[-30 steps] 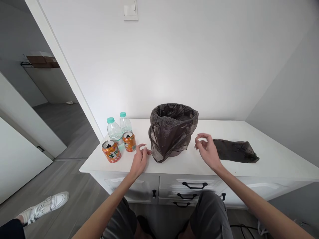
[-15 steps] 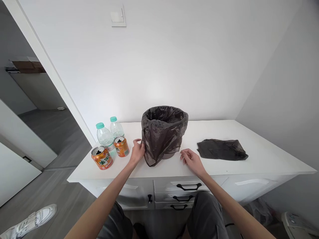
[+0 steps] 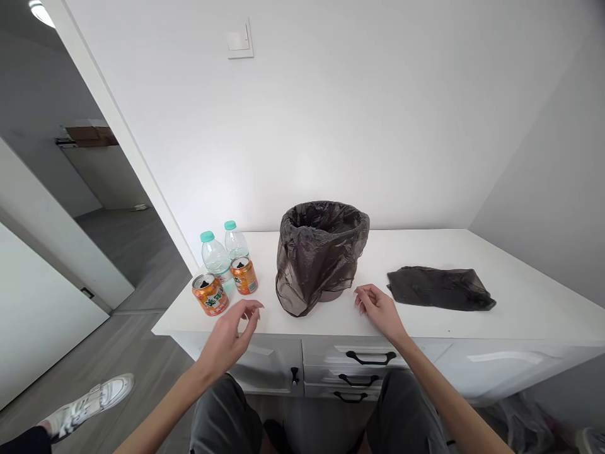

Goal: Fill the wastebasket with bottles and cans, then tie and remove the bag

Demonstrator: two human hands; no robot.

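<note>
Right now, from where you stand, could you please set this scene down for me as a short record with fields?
Surface: white cabinet with black handles
Bin: upright, lined with a dark bag draped over its rim
Second bag: lying flat, right of the bin
Cans: two, orange, upright, left of the bin
Bottles: two, clear, green caps, behind the cans
Left hand: holding nothing, near the cans
Right hand: fingers close to the lining bag's right edge; contact unclear

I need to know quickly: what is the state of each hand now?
Left hand: open, fingers loosely curved, holding nothing.
Right hand: fingers curled, nothing visible in them; open or closed cannot be told.
</note>
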